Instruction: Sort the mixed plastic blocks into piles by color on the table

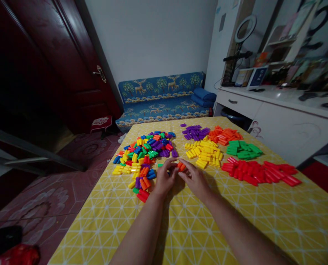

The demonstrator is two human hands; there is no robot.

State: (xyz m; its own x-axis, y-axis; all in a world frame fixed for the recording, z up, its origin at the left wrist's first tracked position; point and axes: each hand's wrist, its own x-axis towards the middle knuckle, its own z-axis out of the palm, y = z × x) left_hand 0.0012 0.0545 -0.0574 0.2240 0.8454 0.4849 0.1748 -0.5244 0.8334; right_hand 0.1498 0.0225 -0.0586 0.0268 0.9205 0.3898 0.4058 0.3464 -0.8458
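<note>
My left hand [166, 176] and my right hand [194, 179] meet over the middle of the table, fingers curled round a small orange piece [181, 166] between them. A green piece [160, 165] lies just left of my left fingertips. Further left spreads a mixed heap of coloured plastic pieces [141, 150]. Beyond my right hand are single-colour piles: yellow [205, 151], purple [195, 133], orange [225, 135], green [243, 149] and red [259, 172].
The table [191, 232] has a yellow patterned cloth. Behind it stands a blue patterned sofa [164, 96]. A white dresser [285, 117] with bottles and a ring light [245, 28] is at the right, a dark red door [70, 55] at the left.
</note>
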